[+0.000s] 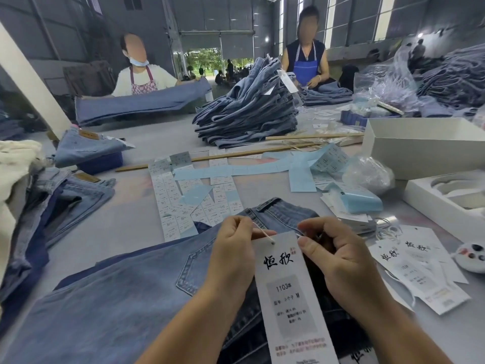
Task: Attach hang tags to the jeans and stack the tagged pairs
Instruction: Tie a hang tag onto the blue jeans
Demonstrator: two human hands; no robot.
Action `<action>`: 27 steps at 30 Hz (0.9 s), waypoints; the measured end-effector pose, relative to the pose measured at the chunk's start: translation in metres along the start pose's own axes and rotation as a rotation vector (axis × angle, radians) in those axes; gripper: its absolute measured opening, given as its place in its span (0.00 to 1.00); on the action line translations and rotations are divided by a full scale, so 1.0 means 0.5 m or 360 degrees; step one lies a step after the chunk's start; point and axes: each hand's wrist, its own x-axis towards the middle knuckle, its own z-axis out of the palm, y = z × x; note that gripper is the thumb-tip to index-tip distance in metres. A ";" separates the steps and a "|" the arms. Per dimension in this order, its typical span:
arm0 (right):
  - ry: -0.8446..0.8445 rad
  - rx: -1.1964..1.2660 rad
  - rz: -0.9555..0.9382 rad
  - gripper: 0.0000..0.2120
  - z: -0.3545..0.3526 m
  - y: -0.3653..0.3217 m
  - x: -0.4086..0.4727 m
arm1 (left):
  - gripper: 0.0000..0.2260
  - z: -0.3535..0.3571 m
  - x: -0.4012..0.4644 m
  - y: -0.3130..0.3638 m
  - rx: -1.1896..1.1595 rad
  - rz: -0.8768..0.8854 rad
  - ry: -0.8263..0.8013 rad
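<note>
Two hands work close together over the jeans (126, 298) spread across the near table (131, 224). The left hand (233, 256) pinches the white string (262, 230) of a long hang tag (291, 298), which lies down the denim between both wrists. The right hand (338, 258), fingers curled tight, grips something at the waistband; what exactly, I cannot tell. Far behind stands a tall stack of jeans (249, 111). Label sheets (183, 200) lie beyond the waistband, loose tags (420, 269) to the right.
</note>
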 end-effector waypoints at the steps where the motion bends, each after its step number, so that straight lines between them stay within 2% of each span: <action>1: -0.0012 -0.0035 -0.0010 0.07 0.000 0.000 0.000 | 0.09 0.003 0.001 0.001 -0.0002 0.0021 0.0045; 9: -0.0083 -0.0199 -0.0189 0.11 0.000 -0.005 0.001 | 0.10 0.013 0.021 -0.008 0.0093 0.0072 0.0234; 14: -0.0090 -0.0406 -0.0316 0.13 0.000 -0.004 -0.001 | 0.09 -0.001 0.036 -0.011 0.0317 0.0220 0.0397; 20: -0.0062 -0.0499 -0.0338 0.11 0.004 -0.002 -0.001 | 0.07 -0.022 0.049 0.014 0.0330 0.0224 0.0360; 24: 0.0086 -0.0472 -0.0363 0.09 0.014 -0.005 -0.004 | 0.07 -0.036 0.056 0.023 0.0440 0.0248 0.0297; 27: 0.0300 -0.0273 -0.0404 0.13 0.019 -0.022 -0.004 | 0.07 -0.043 0.054 0.029 0.0519 0.0297 0.0233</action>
